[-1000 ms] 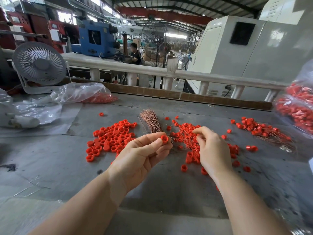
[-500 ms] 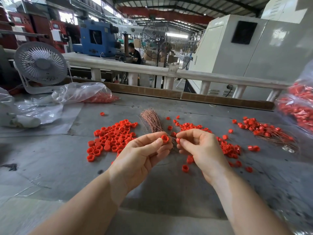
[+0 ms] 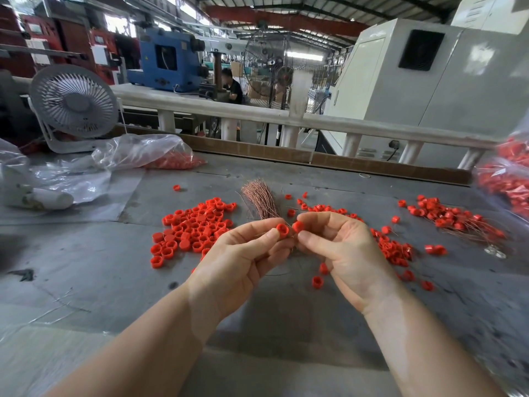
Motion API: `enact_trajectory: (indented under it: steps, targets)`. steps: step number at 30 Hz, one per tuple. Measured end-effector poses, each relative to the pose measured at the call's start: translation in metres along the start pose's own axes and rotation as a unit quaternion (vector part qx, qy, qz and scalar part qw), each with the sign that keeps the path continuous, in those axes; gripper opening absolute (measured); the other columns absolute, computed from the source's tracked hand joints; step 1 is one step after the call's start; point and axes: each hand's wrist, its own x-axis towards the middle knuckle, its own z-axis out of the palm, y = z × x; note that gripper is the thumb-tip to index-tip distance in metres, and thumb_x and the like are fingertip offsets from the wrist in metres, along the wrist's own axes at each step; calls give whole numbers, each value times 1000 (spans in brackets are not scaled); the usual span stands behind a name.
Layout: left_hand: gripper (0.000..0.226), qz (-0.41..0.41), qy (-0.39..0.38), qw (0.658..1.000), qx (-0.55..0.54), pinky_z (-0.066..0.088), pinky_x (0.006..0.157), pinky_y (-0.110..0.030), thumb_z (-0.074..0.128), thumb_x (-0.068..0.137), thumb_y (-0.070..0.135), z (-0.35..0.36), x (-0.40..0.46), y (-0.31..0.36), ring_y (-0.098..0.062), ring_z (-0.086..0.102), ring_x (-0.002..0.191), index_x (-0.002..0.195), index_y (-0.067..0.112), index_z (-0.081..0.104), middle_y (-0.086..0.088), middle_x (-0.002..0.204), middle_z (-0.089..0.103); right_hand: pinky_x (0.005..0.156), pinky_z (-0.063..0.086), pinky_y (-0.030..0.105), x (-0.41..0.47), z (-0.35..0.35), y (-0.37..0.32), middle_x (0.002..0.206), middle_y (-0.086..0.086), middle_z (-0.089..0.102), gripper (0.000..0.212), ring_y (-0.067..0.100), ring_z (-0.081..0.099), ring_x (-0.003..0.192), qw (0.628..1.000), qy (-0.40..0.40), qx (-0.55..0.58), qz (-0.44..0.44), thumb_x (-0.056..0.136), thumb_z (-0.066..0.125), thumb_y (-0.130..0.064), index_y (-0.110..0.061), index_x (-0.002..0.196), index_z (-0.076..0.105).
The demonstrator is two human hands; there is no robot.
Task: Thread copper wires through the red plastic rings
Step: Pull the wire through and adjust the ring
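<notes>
My left hand [image 3: 243, 259] pinches a red plastic ring [image 3: 282, 230] between thumb and forefinger, its opening facing me. My right hand [image 3: 340, 247] holds a second red ring [image 3: 297, 226] at its fingertips, almost touching the first. A thin copper wire [image 3: 279, 273] trails down below the hands. A bundle of copper wires [image 3: 259, 199] lies on the grey table [image 3: 86, 270] just behind the hands. Loose red rings form a pile at the left [image 3: 194, 227] and another behind my right hand [image 3: 395, 247].
Rings threaded on wires lie at the far right [image 3: 449, 216]. A clear bag of rings [image 3: 506, 179] sits at the right edge, another bag [image 3: 148, 153] at the back left beside a white fan [image 3: 74, 103]. A person works beyond the railing [image 3: 257, 113].
My right hand left the ring pile with a ring and came left to meet my left hand. The left hand kept holding its ring, nearly still.
</notes>
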Motion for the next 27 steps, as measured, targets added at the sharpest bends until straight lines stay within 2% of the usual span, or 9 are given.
enact_trajectory:
  steps: [3,8,14,27]
  targets:
    - [15,1,-4,1000,2,58,61,-22,63,66,4,0,-1,0,-16,70,68,76,6,74,-14,79,72,61,51,17,-1,2,-1,80,4,73,17,12,68,76,1000,11,2,-1,64,70,-15,-14,80,73]
    - [15,1,-8,1000,1,57,61,-21,63,66,5,0,-1,1,-15,70,69,75,8,75,-13,81,72,56,50,17,-2,5,-2,74,5,72,11,11,66,67,1000,22,-2,7,68,66,-21,-18,72,75]
    - [15,-3,-16,1000,1,57,59,-20,63,67,4,1,-2,1,-14,70,68,73,10,76,-13,80,72,50,48,16,-3,5,-3,69,3,70,12,6,63,59,999,24,16,32,67,65,-23,-14,73,71]
    - [16,-4,-27,1000,1,57,60,-21,62,68,4,0,-1,2,-15,71,70,77,8,76,-12,81,72,51,45,13,-1,3,0,74,-3,72,13,3,64,66,1000,17,-24,-7,61,70,-20,-24,72,75]
